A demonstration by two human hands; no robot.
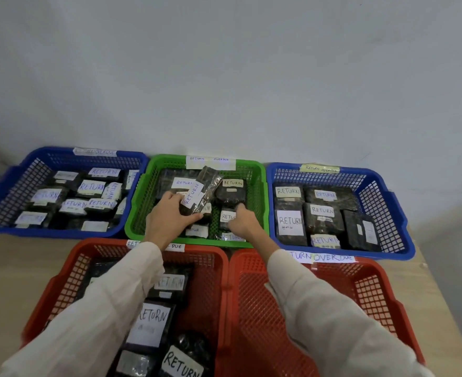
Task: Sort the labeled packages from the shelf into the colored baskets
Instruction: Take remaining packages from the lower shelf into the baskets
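Both hands reach into the green basket (259, 183) at the middle back, which holds several dark packages with white RETURN labels. My left hand (167, 216) grips one such package (200, 193), tilted up on its end with its RETURN label facing me. My right hand (242, 220) is curled over another labelled package (227, 216) lying in the basket's right part; its fingertips touch the package, and I cannot tell whether they hold it.
A blue basket (20, 183) at back left and another (382, 202) at back right hold several RETURN packages. Near me, the left red basket (208, 270) holds several packages; the right red basket (365, 289) shows bare mesh. All stand on a wooden table (442, 308) against a grey wall.
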